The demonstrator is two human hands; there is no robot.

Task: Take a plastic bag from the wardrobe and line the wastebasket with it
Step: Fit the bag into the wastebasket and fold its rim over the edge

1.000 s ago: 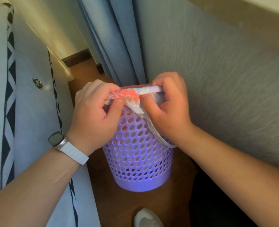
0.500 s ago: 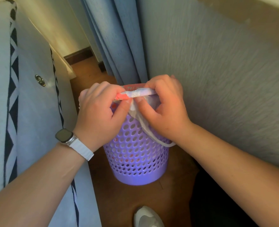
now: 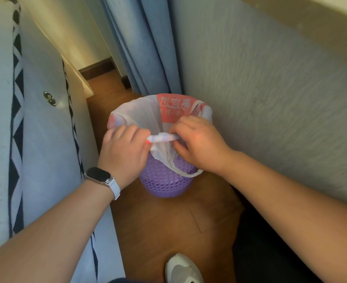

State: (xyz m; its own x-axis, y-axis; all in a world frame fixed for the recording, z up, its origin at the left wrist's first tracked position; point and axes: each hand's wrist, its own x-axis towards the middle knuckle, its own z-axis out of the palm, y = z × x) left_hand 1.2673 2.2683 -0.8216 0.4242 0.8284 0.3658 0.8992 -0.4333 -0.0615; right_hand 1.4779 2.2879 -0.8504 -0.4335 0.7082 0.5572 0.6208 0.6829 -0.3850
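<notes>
A purple perforated wastebasket stands on the wooden floor between the bed and the wall. A white and red plastic bag sits inside it, its mouth spread over the far rim and its red printed panel facing me. My left hand and my right hand both pinch the rolled near edge of the bag at the basket's near rim, close together. A bag handle loop hangs down the basket's right side under my right hand.
A bed with a grey cover and a black-and-white triangle border fills the left. A grey textured wall runs along the right, with a blue curtain behind the basket. My shoe rests on the floor at the bottom.
The camera has risen and now looks down into the basket, so the bag's open mouth and red panel show. Both hands keep hold of the bag's near edge.
</notes>
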